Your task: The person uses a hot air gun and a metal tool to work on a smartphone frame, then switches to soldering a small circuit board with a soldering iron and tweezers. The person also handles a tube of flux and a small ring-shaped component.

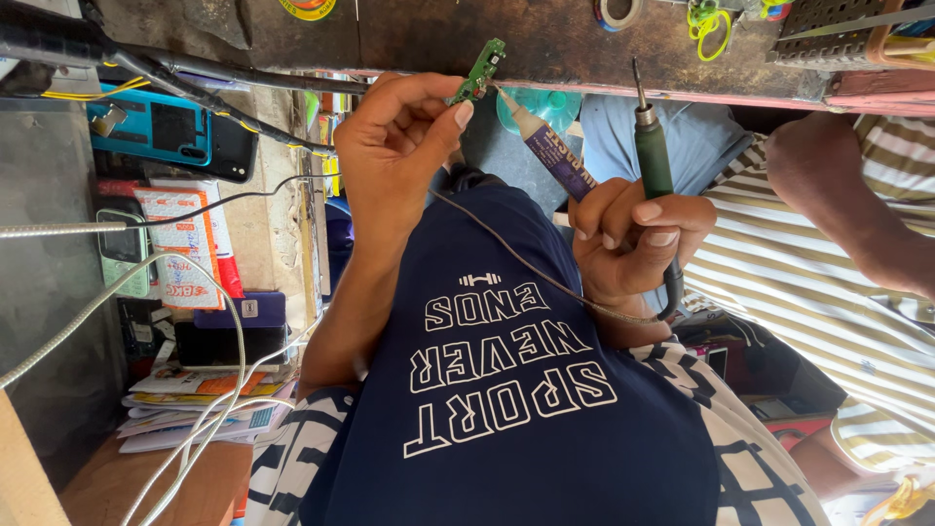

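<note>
Head view: left hand (394, 146) pinches a small green circuit board (479, 70), long axis toward one o'clock. Right hand (633, 244) closes around soldering iron (653, 161) and purple tube (550, 151), nozzle at the board's four o'clock.
</note>
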